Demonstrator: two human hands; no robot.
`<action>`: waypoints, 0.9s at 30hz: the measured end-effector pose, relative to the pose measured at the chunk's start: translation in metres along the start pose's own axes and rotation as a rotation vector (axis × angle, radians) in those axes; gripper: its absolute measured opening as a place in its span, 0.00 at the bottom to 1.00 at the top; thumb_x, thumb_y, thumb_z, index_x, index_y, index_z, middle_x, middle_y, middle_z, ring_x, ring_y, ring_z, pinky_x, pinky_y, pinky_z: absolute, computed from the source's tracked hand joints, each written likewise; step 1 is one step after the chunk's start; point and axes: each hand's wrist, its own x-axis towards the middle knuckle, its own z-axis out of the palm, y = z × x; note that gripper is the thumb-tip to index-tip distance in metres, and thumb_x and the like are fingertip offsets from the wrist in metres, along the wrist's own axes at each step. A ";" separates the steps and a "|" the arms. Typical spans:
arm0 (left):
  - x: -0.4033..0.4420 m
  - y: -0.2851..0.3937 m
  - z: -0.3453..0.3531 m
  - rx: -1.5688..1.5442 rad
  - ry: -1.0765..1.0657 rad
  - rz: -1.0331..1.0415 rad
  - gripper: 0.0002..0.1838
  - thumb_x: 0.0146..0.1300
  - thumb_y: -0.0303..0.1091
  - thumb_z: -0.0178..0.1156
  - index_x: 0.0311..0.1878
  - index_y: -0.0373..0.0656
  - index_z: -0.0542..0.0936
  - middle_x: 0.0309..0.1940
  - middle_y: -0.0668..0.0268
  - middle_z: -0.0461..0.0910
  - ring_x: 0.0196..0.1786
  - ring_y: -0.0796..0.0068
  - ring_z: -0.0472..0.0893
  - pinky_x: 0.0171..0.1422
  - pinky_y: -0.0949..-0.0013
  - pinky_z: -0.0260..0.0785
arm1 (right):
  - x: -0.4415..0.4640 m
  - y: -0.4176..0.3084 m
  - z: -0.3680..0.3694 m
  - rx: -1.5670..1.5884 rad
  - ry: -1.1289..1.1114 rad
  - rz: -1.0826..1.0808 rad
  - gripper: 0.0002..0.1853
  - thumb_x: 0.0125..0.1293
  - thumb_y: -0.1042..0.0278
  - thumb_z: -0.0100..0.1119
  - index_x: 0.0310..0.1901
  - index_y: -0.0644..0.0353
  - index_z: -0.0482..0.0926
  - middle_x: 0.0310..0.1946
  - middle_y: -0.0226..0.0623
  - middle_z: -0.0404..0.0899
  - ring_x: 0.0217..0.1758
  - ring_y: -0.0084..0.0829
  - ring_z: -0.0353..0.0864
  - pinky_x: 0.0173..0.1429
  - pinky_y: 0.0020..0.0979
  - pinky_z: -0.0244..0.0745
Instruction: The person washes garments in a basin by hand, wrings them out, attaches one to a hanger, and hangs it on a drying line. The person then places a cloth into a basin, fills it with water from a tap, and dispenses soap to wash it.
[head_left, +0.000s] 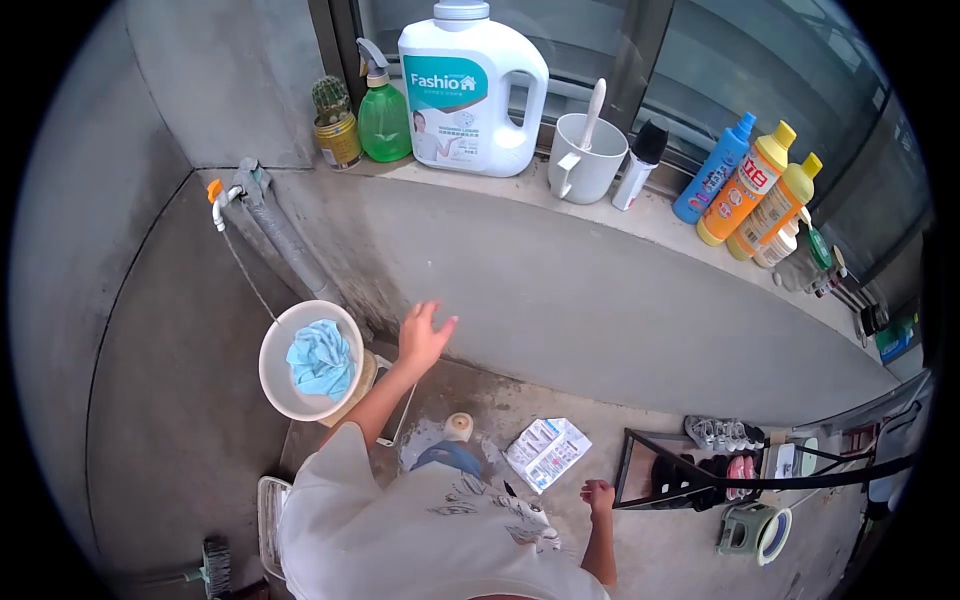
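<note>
My left hand is raised in front of the low wall, fingers apart and nothing in them. Left of it, a white basin holds a crumpled light blue cloth. From the tap, with its orange handle, a thin twisting line that looks like running water reaches the basin's rim. My right hand hangs low at my side with loosely bent fingers, and I see nothing in it. Nearest to that hand are a printed white packet on the floor and a dark-framed shoe rack.
Along the ledge stand a cactus, a green spray bottle, a large white detergent jug, a white mug and several coloured bottles. A green stool is at lower right, a brush at lower left.
</note>
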 end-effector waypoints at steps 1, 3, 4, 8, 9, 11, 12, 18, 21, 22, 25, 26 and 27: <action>0.038 0.025 -0.022 -0.065 0.088 0.071 0.18 0.47 0.37 0.61 0.40 0.38 0.73 0.33 0.59 0.72 0.32 0.65 0.72 0.38 0.67 0.66 | 0.005 -0.071 0.042 -0.036 -0.116 -0.180 0.11 0.55 0.66 0.49 0.32 0.67 0.75 0.21 0.36 0.75 0.21 0.24 0.74 0.26 0.22 0.70; 0.105 0.063 -0.060 -0.113 0.335 0.305 0.17 0.47 0.33 0.61 0.42 0.40 0.74 0.34 0.64 0.73 0.32 0.75 0.71 0.32 0.74 0.64 | -0.034 -0.222 0.126 -0.015 -0.364 -0.495 0.10 0.57 0.68 0.51 0.35 0.67 0.75 0.25 0.34 0.77 0.27 0.22 0.74 0.34 0.21 0.70; 0.130 0.086 -0.081 -0.158 0.425 0.348 0.16 0.48 0.32 0.60 0.42 0.39 0.74 0.35 0.65 0.73 0.33 0.76 0.71 0.33 0.74 0.64 | -0.063 -0.281 0.158 -0.099 -0.424 -0.694 0.11 0.56 0.68 0.55 0.37 0.66 0.75 0.30 0.35 0.77 0.31 0.23 0.76 0.37 0.22 0.70; 0.223 0.160 -0.157 -0.300 0.587 0.623 0.13 0.52 0.29 0.55 0.42 0.39 0.74 0.38 0.62 0.73 0.38 0.71 0.72 0.39 0.71 0.65 | -0.149 -0.453 0.241 -0.324 -0.203 -1.649 0.24 0.50 0.77 0.54 0.51 0.69 0.64 0.52 0.53 0.61 0.56 0.49 0.61 0.57 0.40 0.59; 0.244 0.176 -0.171 -0.190 0.569 0.725 0.14 0.55 0.31 0.54 0.45 0.39 0.74 0.41 0.63 0.74 0.40 0.76 0.72 0.41 0.75 0.64 | -0.151 -0.480 0.257 -0.312 -0.077 -1.793 0.27 0.49 0.78 0.53 0.53 0.70 0.60 0.55 0.56 0.56 0.59 0.52 0.56 0.59 0.44 0.55; 0.295 0.198 -0.191 0.048 0.441 1.059 0.18 0.56 0.39 0.50 0.47 0.40 0.72 0.43 0.60 0.74 0.42 0.67 0.73 0.45 0.70 0.64 | -0.149 -0.527 0.277 -0.292 0.155 -1.898 0.30 0.48 0.80 0.51 0.56 0.71 0.55 0.56 0.62 0.51 0.63 0.56 0.47 0.61 0.49 0.48; 0.307 0.207 -0.194 0.062 0.436 1.055 0.18 0.56 0.39 0.50 0.47 0.40 0.72 0.43 0.60 0.74 0.42 0.67 0.73 0.45 0.70 0.64 | -0.141 -0.547 0.286 -0.276 0.243 -1.892 0.31 0.49 0.77 0.51 0.56 0.71 0.54 0.56 0.61 0.52 0.62 0.56 0.48 0.60 0.49 0.48; 0.340 0.239 -0.217 0.220 -0.413 0.805 0.28 0.52 0.34 0.57 0.57 0.37 0.62 0.54 0.56 0.64 0.57 0.66 0.64 0.59 0.69 0.56 | -0.105 -0.598 0.303 -0.237 0.270 -1.745 0.33 0.50 0.59 0.53 0.55 0.68 0.57 0.54 0.58 0.54 0.57 0.55 0.54 0.56 0.47 0.51; 0.329 0.249 -0.217 0.070 -0.452 0.611 0.29 0.50 0.32 0.59 0.56 0.36 0.63 0.50 0.56 0.67 0.54 0.67 0.66 0.57 0.69 0.58 | -0.106 -0.596 0.302 -0.251 0.376 -1.769 0.32 0.48 0.56 0.55 0.54 0.62 0.60 0.50 0.52 0.58 0.55 0.48 0.55 0.53 0.45 0.50; 0.328 0.251 -0.217 0.075 -0.448 0.592 0.29 0.50 0.32 0.59 0.56 0.36 0.63 0.50 0.56 0.67 0.54 0.67 0.66 0.57 0.69 0.58 | -0.104 -0.596 0.302 -0.251 0.353 -1.768 0.32 0.48 0.56 0.55 0.54 0.62 0.60 0.50 0.52 0.58 0.55 0.48 0.55 0.53 0.45 0.50; 0.329 0.250 -0.216 0.104 -0.359 0.616 0.30 0.46 0.33 0.61 0.53 0.33 0.64 0.44 0.57 0.70 0.48 0.68 0.69 0.53 0.70 0.61 | -0.100 -0.600 0.299 -0.216 0.238 -1.720 0.32 0.47 0.55 0.56 0.54 0.58 0.61 0.51 0.51 0.58 0.55 0.47 0.56 0.51 0.46 0.53; 0.330 0.249 -0.217 0.111 -0.354 0.596 0.30 0.46 0.33 0.61 0.53 0.33 0.64 0.44 0.57 0.70 0.48 0.68 0.69 0.53 0.70 0.61 | -0.099 -0.600 0.300 -0.215 0.214 -1.719 0.32 0.47 0.55 0.56 0.54 0.58 0.61 0.51 0.51 0.58 0.55 0.47 0.56 0.51 0.46 0.53; 0.329 0.251 -0.218 0.126 -0.349 0.609 0.30 0.46 0.33 0.62 0.53 0.33 0.64 0.43 0.57 0.71 0.47 0.68 0.69 0.53 0.70 0.61 | -0.100 -0.599 0.299 -0.223 0.239 -1.731 0.31 0.47 0.56 0.56 0.54 0.58 0.62 0.51 0.51 0.58 0.55 0.47 0.56 0.50 0.47 0.53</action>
